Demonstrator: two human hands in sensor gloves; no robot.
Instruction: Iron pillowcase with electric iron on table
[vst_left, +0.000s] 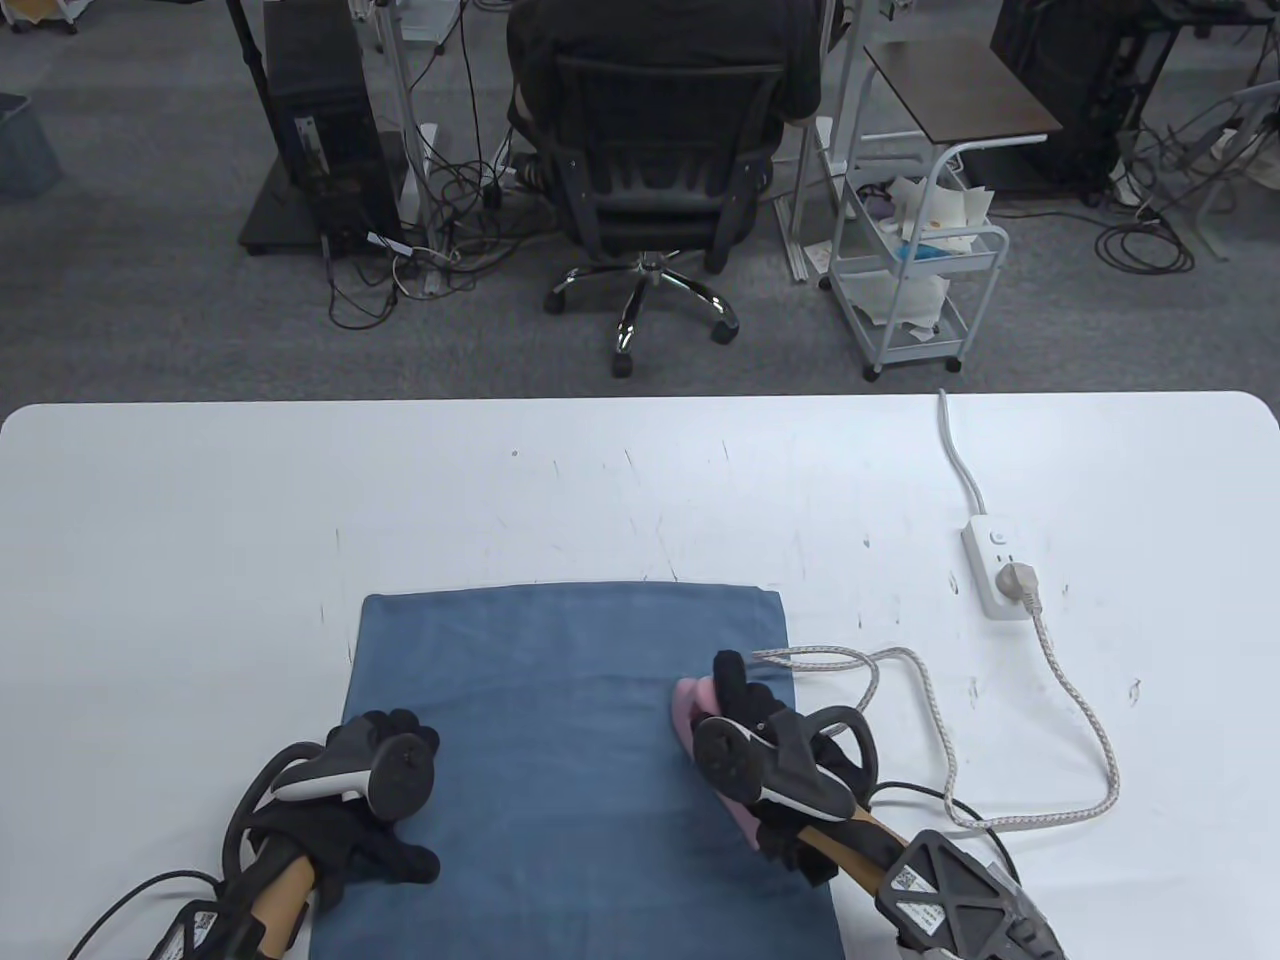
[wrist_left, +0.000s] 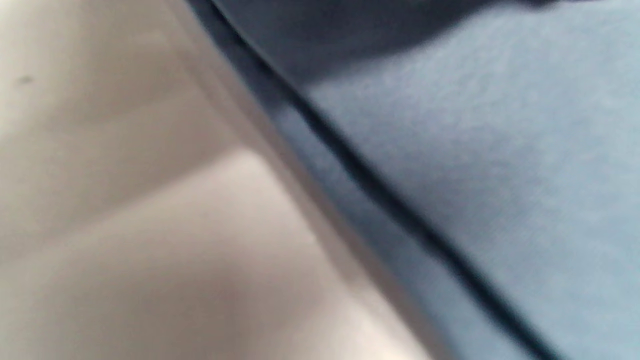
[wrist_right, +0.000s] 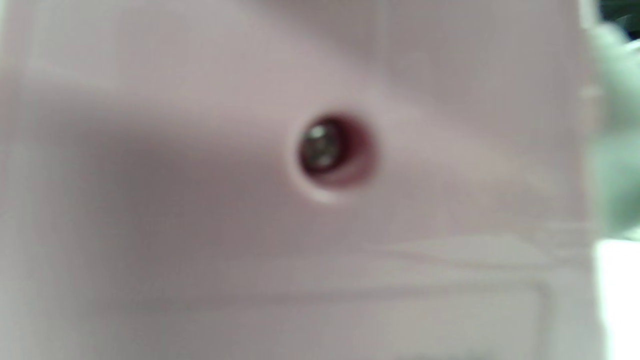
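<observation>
Pillowcase: flat blue rectangular fabric pillowcase (vst_left: 560, 720) on white table (vst_left: 200, 520), lower centre of frame | left hand (vst_left: 375, 830) rests flat on its left edge, fingers relaxed | right hand (vst_left: 775, 760) grasps pink plastic electric iron (vst_left: 690, 715) at its right edge | braided cord (vst_left: 1080, 700) to white power strip (vst_left: 990, 565), right of frame.

1. Table view: even overhead light is falling bright on the white table (vst_left: 640, 480); focus is holding sharp, shadows are staying soft and short.
2. Left wrist view: heavy blur is smearing the blue pillowcase (wrist_left: 500, 175); a dark shadow is lying along the top edge.
3. Right wrist view: the pink iron (wrist_right: 200, 225) is filling the frame out of focus; overexposed white is glaring at the lower right corner.
</observation>
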